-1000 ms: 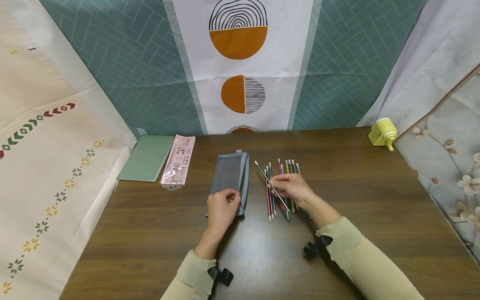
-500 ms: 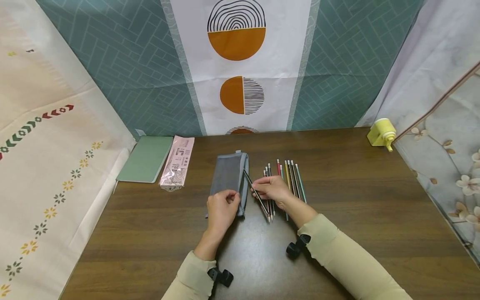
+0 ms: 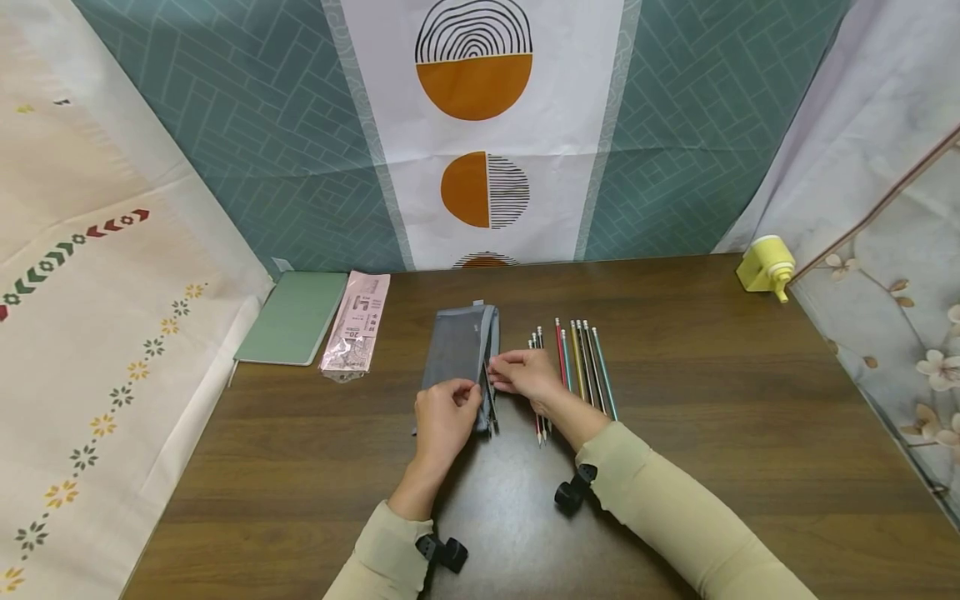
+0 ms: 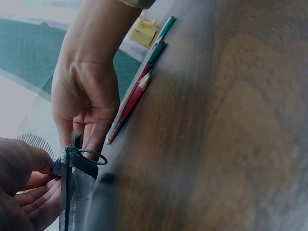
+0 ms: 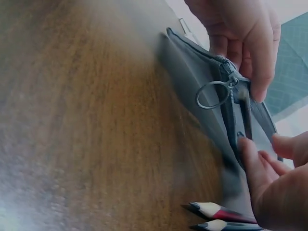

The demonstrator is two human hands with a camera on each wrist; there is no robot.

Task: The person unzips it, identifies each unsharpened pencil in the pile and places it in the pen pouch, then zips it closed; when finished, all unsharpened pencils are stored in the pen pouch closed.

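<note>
My left hand (image 3: 441, 417) pinches the edge of a grey zippered pencil pouch (image 3: 454, 346), holding its mouth apart. At the pouch's right side, my right hand (image 3: 527, 375) holds a dark pencil (image 5: 246, 113) between thumb and fingers. In the right wrist view this pencil lies within the unzipped mouth, near the zipper's metal ring (image 5: 212, 95); its far part is hidden. Under and beside the right forearm, several loose pencils (image 3: 583, 358) lie in a row on the table, partly covered. A red pencil (image 4: 130, 107) shows its sharpened tip in the left wrist view.
Left of the pouch lie a pink plastic packet (image 3: 358, 321) and a green notebook (image 3: 294, 317). A yellow bottle (image 3: 767, 265) stands at the far right corner of the wooden table (image 3: 712, 350). Patterned cloths hang behind and at both sides.
The right hand has carried the pencil leftward from above the row to the pouch, turning it along the opening. The left hand has stayed on the pouch's edge.
</note>
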